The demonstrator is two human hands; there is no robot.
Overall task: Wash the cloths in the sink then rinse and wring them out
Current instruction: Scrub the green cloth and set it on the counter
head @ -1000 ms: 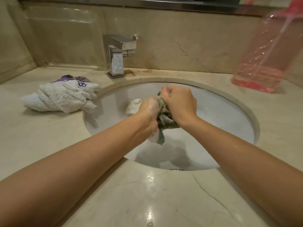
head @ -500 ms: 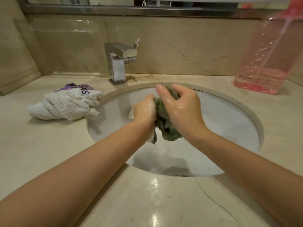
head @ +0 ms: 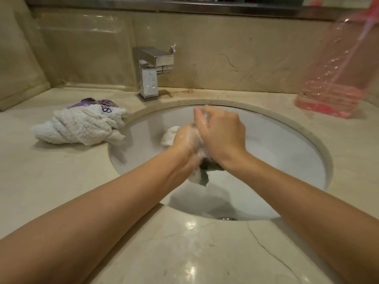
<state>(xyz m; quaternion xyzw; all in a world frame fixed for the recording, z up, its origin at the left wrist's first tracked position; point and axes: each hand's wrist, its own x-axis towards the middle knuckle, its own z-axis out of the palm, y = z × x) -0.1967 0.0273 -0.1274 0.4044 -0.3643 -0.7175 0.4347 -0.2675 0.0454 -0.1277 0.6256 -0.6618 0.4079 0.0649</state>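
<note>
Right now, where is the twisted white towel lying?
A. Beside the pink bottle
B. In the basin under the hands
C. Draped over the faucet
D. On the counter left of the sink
D: the white towel lies bunched on the counter, left of the sink.

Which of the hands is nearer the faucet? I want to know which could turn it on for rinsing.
Left, narrowly. The left hand sits in front of the faucet, slightly to its right; the right hand lies further right. Both grip the soapy green cloth.
</note>
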